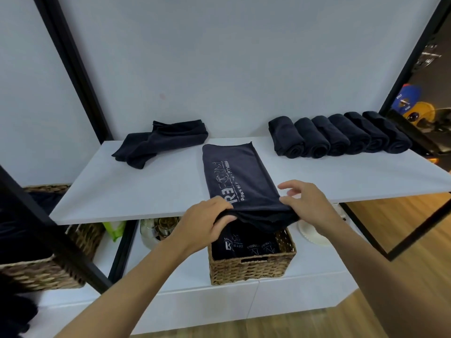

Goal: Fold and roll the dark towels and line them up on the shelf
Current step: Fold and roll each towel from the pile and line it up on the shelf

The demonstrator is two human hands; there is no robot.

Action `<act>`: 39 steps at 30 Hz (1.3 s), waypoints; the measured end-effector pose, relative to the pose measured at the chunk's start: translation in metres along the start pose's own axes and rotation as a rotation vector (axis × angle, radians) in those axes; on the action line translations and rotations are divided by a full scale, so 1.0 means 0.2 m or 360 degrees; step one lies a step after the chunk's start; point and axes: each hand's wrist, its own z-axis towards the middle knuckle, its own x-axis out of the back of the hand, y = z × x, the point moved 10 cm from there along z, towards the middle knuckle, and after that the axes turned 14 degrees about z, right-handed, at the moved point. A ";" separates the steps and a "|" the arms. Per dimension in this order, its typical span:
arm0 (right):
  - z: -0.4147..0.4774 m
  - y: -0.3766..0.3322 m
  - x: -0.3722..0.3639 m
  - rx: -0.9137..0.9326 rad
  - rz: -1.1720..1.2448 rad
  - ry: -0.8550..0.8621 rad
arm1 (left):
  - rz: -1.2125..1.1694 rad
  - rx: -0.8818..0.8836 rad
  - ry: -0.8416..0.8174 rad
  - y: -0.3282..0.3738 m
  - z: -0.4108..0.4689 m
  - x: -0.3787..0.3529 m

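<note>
White shelf board [146, 186] in a black-framed rack against a pale wall; we log one towel in work at its front edge.

The dark, flat-folded towel with pale lettering [234, 172] lies lengthwise mid-shelf, its near end bunched over the lip. The left hand [207, 223] has its fingers curled round that end. The right hand [307, 201] has only its thumb on the near right corner, fingers lifted and apart. We judge the roll is about to start, and the uneven hold is the main risk: one side clamped and one barely pinned could skew the roll into a cone or let the fold slide open. The overhanging end could also drop toward the woven basket [251, 267] below. A loose roll would not match the six tight dark rolls [339, 137] lined up at right. The heap of unrolled dark towels [158, 140] waits back left.
</note>
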 end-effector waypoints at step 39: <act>0.14 -0.17 -0.19 0.0748 -0.0401 -0.0305 | 0.0685 -0.0157 0.0093 -0.04 0.07 -0.03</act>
